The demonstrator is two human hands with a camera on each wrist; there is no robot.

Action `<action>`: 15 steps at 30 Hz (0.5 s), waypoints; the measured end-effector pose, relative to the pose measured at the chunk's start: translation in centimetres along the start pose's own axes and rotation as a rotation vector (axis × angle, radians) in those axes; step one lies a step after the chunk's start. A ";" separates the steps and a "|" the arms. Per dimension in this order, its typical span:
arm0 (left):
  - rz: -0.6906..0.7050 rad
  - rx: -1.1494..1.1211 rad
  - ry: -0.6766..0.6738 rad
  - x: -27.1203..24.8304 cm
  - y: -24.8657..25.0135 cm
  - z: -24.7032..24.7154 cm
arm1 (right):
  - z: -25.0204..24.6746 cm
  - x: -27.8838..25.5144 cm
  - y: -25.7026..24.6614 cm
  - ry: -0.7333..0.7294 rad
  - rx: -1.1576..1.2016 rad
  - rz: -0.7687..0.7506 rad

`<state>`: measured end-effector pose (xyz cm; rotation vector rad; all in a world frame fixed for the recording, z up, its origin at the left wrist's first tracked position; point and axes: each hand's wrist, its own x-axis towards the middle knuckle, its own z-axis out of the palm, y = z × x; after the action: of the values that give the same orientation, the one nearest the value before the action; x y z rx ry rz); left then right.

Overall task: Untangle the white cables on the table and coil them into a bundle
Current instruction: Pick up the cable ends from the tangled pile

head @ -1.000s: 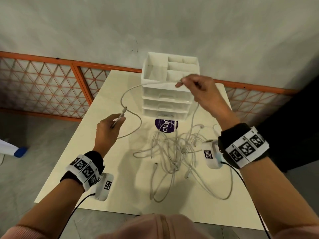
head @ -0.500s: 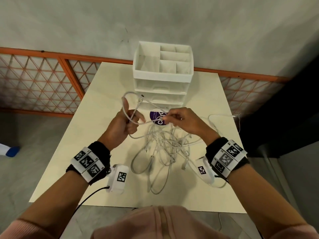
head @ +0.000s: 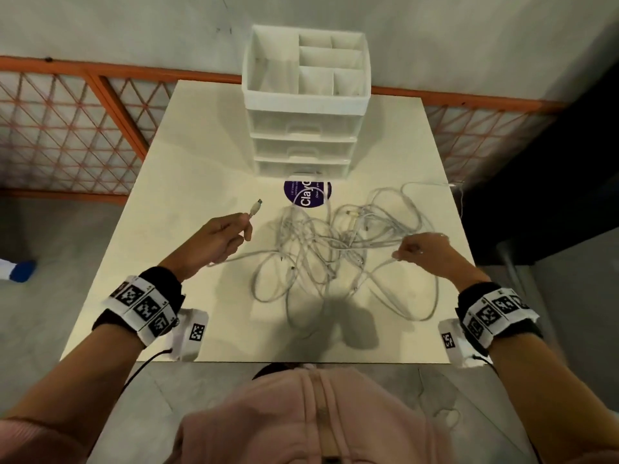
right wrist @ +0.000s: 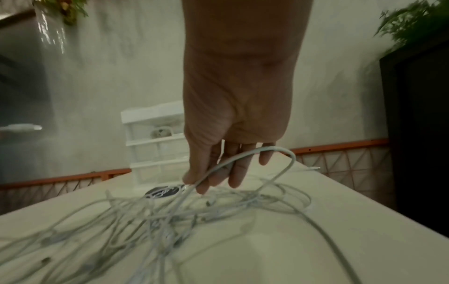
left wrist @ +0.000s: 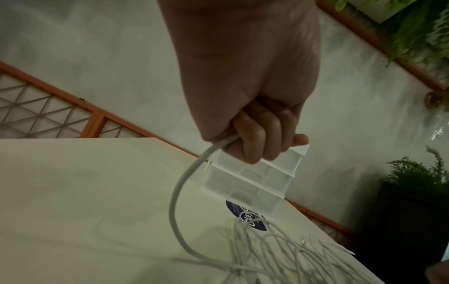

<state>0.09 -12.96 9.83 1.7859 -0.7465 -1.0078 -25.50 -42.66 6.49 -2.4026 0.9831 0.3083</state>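
A round purple sticker (head: pixel 307 194) on the table (head: pixel 187 182), just in front of the white drawer unit (head: pixel 304 128), carries white letters reading "Clay", cut off where a cable crosses it. Its smaller print is too fine to read. The wristbands (head: pixel 144 306) bear only black-and-white square code patterns.

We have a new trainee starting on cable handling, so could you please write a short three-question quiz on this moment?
1. True or false: the left hand grips a cable end with its connector sticking out past the fingers.
2. What lies on the table between the two hands?
A. a tidy coil
B. a tangle of white cables
C. a single straight cable
3. Fill in: the right hand pinches a cable ____ (left or right) of the tangle.

Key
1. True
2. B
3. right
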 end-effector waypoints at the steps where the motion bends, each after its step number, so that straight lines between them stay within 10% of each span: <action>1: -0.008 -0.016 -0.010 -0.1 0.0 0.2 | 0.8 -0.1 0.1 -0.004 0.000 0.001; 7: -0.117 -0.133 -0.087 -0.8 -0.2 0.3 | 2.5 2.0 -5.9 0.187 0.086 -0.296; 15: -0.189 -0.141 -0.069 -3.3 -2.2 1.8 | 8.8 6.5 -17.0 -0.060 -0.091 -0.673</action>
<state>-2.88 -10.14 8.39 1.7295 -0.5413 -1.2220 -8.97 -31.46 3.02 -2.6192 0.0999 0.1730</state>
